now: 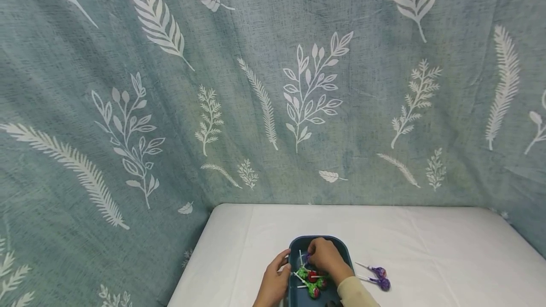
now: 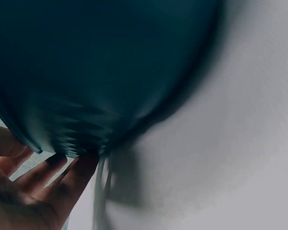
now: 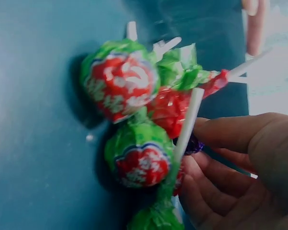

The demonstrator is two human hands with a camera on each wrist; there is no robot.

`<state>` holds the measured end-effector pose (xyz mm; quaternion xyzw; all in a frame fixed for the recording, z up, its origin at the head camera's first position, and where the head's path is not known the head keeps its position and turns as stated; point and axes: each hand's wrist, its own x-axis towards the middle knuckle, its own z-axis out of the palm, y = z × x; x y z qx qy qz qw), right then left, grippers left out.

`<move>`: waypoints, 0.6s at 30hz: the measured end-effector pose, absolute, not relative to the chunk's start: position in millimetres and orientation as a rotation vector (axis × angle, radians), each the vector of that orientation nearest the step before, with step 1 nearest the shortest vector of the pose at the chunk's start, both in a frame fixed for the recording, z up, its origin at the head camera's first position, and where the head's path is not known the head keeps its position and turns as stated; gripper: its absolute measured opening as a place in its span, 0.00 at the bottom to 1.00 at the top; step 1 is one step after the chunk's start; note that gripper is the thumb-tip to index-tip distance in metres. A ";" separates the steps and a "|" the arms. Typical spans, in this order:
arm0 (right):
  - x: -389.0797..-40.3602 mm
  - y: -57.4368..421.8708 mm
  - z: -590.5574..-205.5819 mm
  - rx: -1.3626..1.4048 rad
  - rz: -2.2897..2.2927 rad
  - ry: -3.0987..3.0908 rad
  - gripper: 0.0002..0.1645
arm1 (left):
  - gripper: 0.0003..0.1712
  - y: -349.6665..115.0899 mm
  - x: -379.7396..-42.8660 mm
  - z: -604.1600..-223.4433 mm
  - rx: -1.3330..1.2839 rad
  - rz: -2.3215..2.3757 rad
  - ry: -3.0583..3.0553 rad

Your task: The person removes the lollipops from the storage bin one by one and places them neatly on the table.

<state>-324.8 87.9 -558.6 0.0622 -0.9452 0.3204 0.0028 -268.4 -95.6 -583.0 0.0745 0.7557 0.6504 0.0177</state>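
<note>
A dark blue tray (image 1: 295, 245) holds several wrapped lollipops with white sticks. Inside it my right hand (image 1: 326, 257) pinches a purple lollipop (image 3: 194, 145) between thumb and fingers, near the tray's far end. Green lollipops (image 1: 313, 290) and a red lollipop (image 1: 313, 276) lie bunched just nearer than that hand. In the right wrist view, the green wrappers (image 3: 139, 160) carry red labels. My left hand (image 1: 273, 278) is at the tray's left side. In the left wrist view, its extended fingertips (image 2: 89, 160) touch the tray's outer wall below the rim.
Two more purple lollipops, one farther back (image 1: 378, 272) and one nearer (image 1: 384, 284), lie right of the tray with their sticks toward it. A white cloth (image 1: 426, 245) covers the table. Behind and to the left hangs a blue-green curtain (image 1: 362, 122) with white leaf prints.
</note>
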 end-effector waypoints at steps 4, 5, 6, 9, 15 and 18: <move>-323.8 89.3 -554.0 0.188 1.002 -2.948 0.11 | 0.25 -95.7 -268.7 -583.7 0.232 2.031 2.356; -323.0 89.4 -552.6 0.190 1.005 -2.940 0.11 | 0.25 -95.7 -268.7 -583.8 0.232 2.033 2.358; -322.4 89.8 -551.7 0.189 1.009 -2.932 0.11 | 0.25 -95.8 -268.5 -583.7 0.231 2.035 2.360; -319.4 91.3 -548.2 0.188 1.025 -2.912 0.11 | 0.24 -95.4 -267.6 -583.2 0.225 2.042 2.352; -312.8 97.9 -536.2 0.214 0.996 -2.852 0.11 | 0.25 -94.1 -266.1 -581.9 0.209 2.053 2.334; -309.6 101.8 -529.7 0.230 0.980 -2.816 0.11 | 0.25 -93.9 -266.2 -581.7 0.214 2.039 2.351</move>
